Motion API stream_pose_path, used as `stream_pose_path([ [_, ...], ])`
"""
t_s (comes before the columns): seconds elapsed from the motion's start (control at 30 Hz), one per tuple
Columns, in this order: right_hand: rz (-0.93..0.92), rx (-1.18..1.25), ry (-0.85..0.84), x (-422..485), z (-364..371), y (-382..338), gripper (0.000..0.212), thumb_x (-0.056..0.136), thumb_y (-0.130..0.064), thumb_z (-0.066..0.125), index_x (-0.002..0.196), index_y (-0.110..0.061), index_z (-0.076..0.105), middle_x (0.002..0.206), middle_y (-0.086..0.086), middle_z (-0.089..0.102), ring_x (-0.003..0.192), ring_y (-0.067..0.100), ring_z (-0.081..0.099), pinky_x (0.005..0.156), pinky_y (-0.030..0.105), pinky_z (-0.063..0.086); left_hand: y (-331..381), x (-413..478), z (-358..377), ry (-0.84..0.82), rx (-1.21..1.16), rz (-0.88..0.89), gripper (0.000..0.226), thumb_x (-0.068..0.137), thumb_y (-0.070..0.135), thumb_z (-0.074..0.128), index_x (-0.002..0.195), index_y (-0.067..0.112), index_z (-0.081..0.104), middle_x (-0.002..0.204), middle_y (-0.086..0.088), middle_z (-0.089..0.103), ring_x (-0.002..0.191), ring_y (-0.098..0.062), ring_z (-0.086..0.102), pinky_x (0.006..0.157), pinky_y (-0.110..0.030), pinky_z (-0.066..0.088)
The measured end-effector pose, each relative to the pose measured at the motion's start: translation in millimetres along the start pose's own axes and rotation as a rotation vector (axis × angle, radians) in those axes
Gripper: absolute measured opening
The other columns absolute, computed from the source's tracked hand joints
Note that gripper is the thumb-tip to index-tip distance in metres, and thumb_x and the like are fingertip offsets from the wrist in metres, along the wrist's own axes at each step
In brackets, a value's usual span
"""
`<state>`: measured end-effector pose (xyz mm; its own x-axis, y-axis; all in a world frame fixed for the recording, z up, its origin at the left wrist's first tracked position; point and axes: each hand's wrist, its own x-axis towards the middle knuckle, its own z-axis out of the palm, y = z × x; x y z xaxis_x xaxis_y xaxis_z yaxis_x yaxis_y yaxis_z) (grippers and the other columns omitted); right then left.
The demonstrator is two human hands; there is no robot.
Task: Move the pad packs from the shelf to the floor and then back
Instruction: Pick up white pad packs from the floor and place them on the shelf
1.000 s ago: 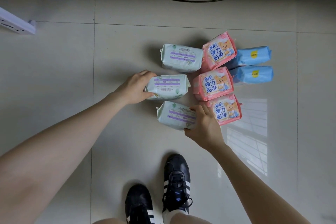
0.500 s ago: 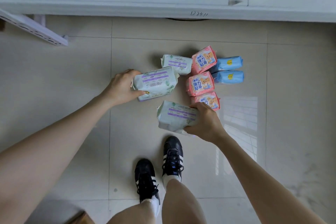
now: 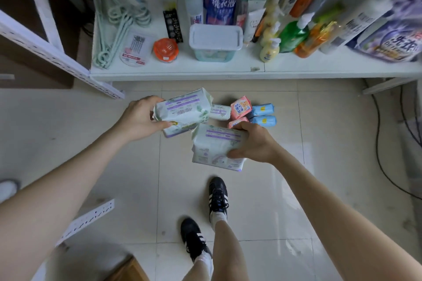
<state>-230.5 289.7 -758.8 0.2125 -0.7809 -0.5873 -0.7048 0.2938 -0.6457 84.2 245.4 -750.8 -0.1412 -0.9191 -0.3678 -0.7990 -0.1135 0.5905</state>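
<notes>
Head view: the left hand (image 3: 139,118) grips a pale green pad pack (image 3: 182,109) by its end, held off the floor (image 3: 262,201). The right hand (image 3: 253,143) clasps a second green pack (image 3: 217,146) just beside it. Beyond the hands, a third green pack (image 3: 220,112), pink packs (image 3: 239,107) and blue packs (image 3: 262,109) lie on the floor before the shelf (image 3: 205,73).

Left, purple-banded mint-green soft plastic pad pack (image 3: 182,113); right, second mint-green plastic pad pack (image 3: 217,146), same purple bands. Farther off, pink rectangular packs (image 3: 241,107) printed with a cartoon animal, sky-blue packs (image 3: 262,109) yellow-spotted. Near, black lace-up shoes (image 3: 218,196) white-striped, over glossy cream floor tiles (image 3: 159,189)
</notes>
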Motion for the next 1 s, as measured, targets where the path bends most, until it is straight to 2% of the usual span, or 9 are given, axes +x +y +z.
stream_pose_path([
  [0.03,-0.010,0.017,0.000,-10,-8,-12,0.066,0.056,-0.026,0.088,0.115,-0.019,0.060,0.095,-0.010,0.059,0.079,0.004,0.055,0.059,0.009,0.038,9,-8,-15,-0.001,0.000,0.011,0.048,0.068,0.028,0.084,0.110,0.024,0.062,0.103,0.005,0.069,0.086,-0.017,0.065,0.078,-0.033,0.052],
  [0.1,-0.018,0.033,-0.002,-32,-26,-36,0.064,0.056,-0.028,0.089,0.112,-0.022,0.060,0.095,-0.009,0.061,0.080,0.010,0.060,0.058,0.014,0.045,26,-23,-44,-0.002,-0.016,0.031,0.048,0.069,0.026,0.084,0.111,0.023,0.062,0.104,0.004,0.070,0.090,-0.018,0.067,0.081,-0.038,0.054],
  [0.2,-0.074,0.056,0.003,-63,-52,-74,0.061,0.055,-0.028,0.089,0.109,-0.021,0.062,0.096,-0.005,0.065,0.088,0.015,0.064,0.075,0.028,0.054,54,-49,-89,0.013,-0.034,0.066,0.051,0.069,0.027,0.086,0.113,0.023,0.061,0.105,0.005,0.071,0.092,-0.016,0.069,0.083,-0.042,0.055],
  [0.37,-0.191,0.032,0.003,-115,-97,-142,0.054,0.056,-0.028,0.089,0.103,-0.020,0.065,0.095,-0.004,0.069,0.086,0.014,0.066,0.075,0.032,0.055,100,-98,-167,0.090,-0.012,0.117,0.056,0.067,0.033,0.087,0.116,0.023,0.062,0.102,0.008,0.073,0.089,-0.010,0.070,0.083,-0.037,0.057],
  [0.47,-0.277,0.005,0.021,-147,-122,-183,0.048,0.056,-0.027,0.089,0.097,-0.022,0.067,0.092,-0.006,0.069,0.082,0.011,0.067,0.070,0.029,0.055,128,-129,-212,0.131,-0.050,0.146,0.051,0.067,0.028,0.088,0.110,0.026,0.062,0.095,0.013,0.073,0.080,-0.001,0.071,0.074,-0.026,0.058],
  [0.53,-0.326,-0.024,0.031,-168,-138,-210,0.049,0.056,-0.030,0.089,0.098,-0.022,0.067,0.093,-0.005,0.070,0.082,0.011,0.067,0.075,0.034,0.058,146,-149,-241,0.140,-0.077,0.166,0.052,0.067,0.023,0.088,0.112,0.022,0.062,0.099,0.012,0.073,0.082,0.000,0.071,0.073,-0.022,0.058],
  [0.63,-0.399,-0.072,0.050,-198,-160,-247,0.049,0.057,-0.030,0.088,0.101,-0.021,0.067,0.096,-0.002,0.071,0.087,0.014,0.067,0.081,0.037,0.056,171,-174,-284,0.176,-0.077,0.195,0.054,0.067,0.021,0.088,0.113,0.025,0.063,0.103,0.011,0.072,0.087,-0.004,0.071,0.078,-0.033,0.060],
  [0.8,-0.490,-0.102,0.111,-245,-192,-303,0.051,0.059,-0.030,0.089,0.103,-0.023,0.065,0.096,-0.003,0.071,0.086,0.013,0.068,0.078,0.031,0.056,214,-215,-345,0.275,-0.029,0.263,0.052,0.065,0.024,0.089,0.108,0.032,0.061,0.103,0.013,0.071,0.084,-0.005,0.072,0.082,-0.039,0.059],
  [1.0,-0.639,-0.150,0.192,-298,-223,-359,0.045,0.062,-0.024,0.088,0.101,-0.023,0.067,0.095,-0.005,0.071,0.083,0.011,0.068,0.074,0.027,0.057,259,-267,-409,0.389,0.042,0.331,0.049,0.066,0.030,0.088,0.107,0.033,0.062,0.100,0.017,0.070,0.078,-0.001,0.071,0.076,-0.028,0.058],
])
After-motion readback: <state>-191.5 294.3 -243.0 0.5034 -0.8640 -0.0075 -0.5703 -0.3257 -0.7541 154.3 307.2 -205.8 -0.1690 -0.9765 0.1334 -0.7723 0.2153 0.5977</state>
